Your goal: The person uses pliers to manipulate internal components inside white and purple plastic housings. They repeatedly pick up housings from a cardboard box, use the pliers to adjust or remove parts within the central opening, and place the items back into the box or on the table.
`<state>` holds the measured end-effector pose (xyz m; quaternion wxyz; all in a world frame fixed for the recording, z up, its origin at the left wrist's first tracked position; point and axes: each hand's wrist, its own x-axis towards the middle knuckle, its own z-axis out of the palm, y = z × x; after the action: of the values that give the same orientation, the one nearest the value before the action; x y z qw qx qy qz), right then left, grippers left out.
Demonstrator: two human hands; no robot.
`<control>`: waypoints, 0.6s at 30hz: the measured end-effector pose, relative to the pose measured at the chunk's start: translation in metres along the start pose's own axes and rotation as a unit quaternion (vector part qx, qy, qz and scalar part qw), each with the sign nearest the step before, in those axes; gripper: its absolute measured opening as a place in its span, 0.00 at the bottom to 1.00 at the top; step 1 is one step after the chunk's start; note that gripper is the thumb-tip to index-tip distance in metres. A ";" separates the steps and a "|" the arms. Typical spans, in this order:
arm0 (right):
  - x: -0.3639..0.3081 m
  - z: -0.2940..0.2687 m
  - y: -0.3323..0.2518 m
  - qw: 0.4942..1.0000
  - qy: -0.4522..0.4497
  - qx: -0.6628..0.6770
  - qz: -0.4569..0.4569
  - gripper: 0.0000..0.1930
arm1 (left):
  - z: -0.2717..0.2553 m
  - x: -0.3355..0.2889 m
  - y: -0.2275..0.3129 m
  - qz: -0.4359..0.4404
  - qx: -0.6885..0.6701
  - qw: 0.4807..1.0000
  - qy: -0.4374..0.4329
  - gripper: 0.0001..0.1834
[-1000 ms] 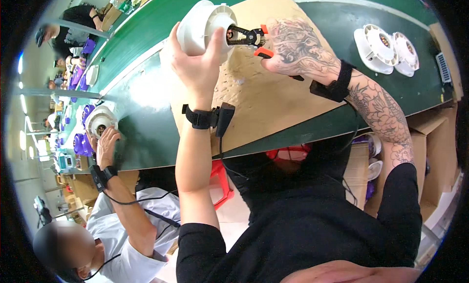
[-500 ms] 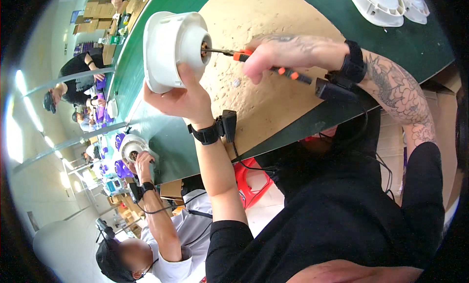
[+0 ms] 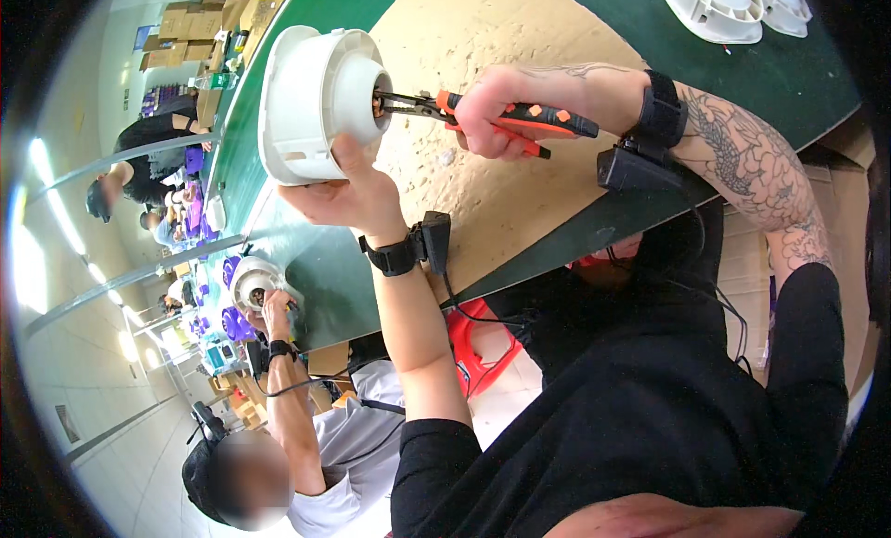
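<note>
My left hand (image 3: 348, 193) grips a white plastic housing (image 3: 306, 111) by its lower side, raised over the table and tilted so its round opening faces right. Copper-coloured parts (image 3: 379, 103) show inside that opening. In my right hand (image 3: 497, 111) is a pair of long-nosed pliers (image 3: 534, 120) with orange and black handles. The handles are spread, and the jaws are parted, with their tips inside the opening at the copper-coloured parts. Whether the jaws touch them I cannot tell.
A brown cardboard sheet (image 3: 520, 37) covers part of the green table (image 3: 320, 297). More white housings (image 3: 719, 9) stand at the far right. At the left, a co-worker (image 3: 311, 445) handles another white housing (image 3: 252, 283) near purple parts (image 3: 237, 324). A red stool (image 3: 473, 348) is below the table edge.
The plier handles, close together before, are now spread apart, and the jaws have parted. The white housing has shifted slightly left and tilted a little.
</note>
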<state>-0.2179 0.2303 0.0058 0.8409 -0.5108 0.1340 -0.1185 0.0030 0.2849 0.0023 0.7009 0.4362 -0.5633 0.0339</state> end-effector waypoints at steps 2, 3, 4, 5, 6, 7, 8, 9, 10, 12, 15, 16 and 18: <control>0.001 -0.002 -0.002 0.996 0.061 -0.048 0.032 0.17 | 0.000 0.005 -0.007 0.001 0.024 0.999 -0.023 0.32; -0.001 -0.001 -0.005 0.992 0.095 -0.074 0.049 0.18 | 0.002 0.007 -0.007 0.001 0.033 0.999 -0.033 0.33; -0.004 0.002 -0.008 0.961 0.171 -0.219 0.019 0.21 | 0.005 0.007 -0.004 0.007 0.024 0.999 -0.034 0.33; -0.007 0.007 -0.010 0.902 0.241 -0.357 -0.011 0.24 | 0.010 0.005 0.000 0.013 0.014 0.999 -0.035 0.33; -0.007 0.011 -0.008 0.821 0.300 -0.484 -0.044 0.27 | 0.013 0.003 0.003 0.021 0.011 0.999 -0.036 0.33; -0.006 0.012 -0.007 0.717 0.352 -0.597 -0.076 0.30 | 0.015 0.002 0.005 0.030 0.016 0.999 -0.021 0.32; -0.004 0.011 -0.005 0.724 0.345 -0.592 -0.079 0.30 | 0.012 0.002 0.007 -0.016 0.028 0.999 -0.031 0.32; -0.005 0.010 -0.003 0.728 0.344 -0.587 -0.078 0.30 | 0.011 0.003 0.011 -0.064 0.032 0.997 -0.044 0.31; -0.006 0.008 -0.001 0.732 0.344 -0.583 -0.076 0.30 | 0.012 0.003 0.012 -0.111 0.035 0.992 -0.056 0.31; -0.001 0.002 -0.001 0.840 0.269 -0.471 -0.026 0.24 | 0.012 0.000 0.007 -0.083 0.033 0.996 -0.031 0.30; 0.007 -0.010 0.001 0.999 -0.036 -0.015 0.010 0.22 | 0.005 0.001 0.004 -0.051 0.000 0.999 -0.013 0.34; 0.007 -0.012 0.006 0.999 -0.032 0.015 0.004 0.21 | 0.006 0.003 0.002 -0.043 -0.022 0.999 -0.011 0.37; 0.008 -0.006 0.014 0.997 -0.029 0.077 -0.008 0.20 | 0.006 0.005 -0.002 -0.048 -0.027 0.998 -0.023 0.37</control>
<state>-0.2117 0.2294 -0.0099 0.8800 -0.4492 0.0959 -0.1205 0.0016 0.2779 0.0056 0.7000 0.4445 -0.5584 -0.0253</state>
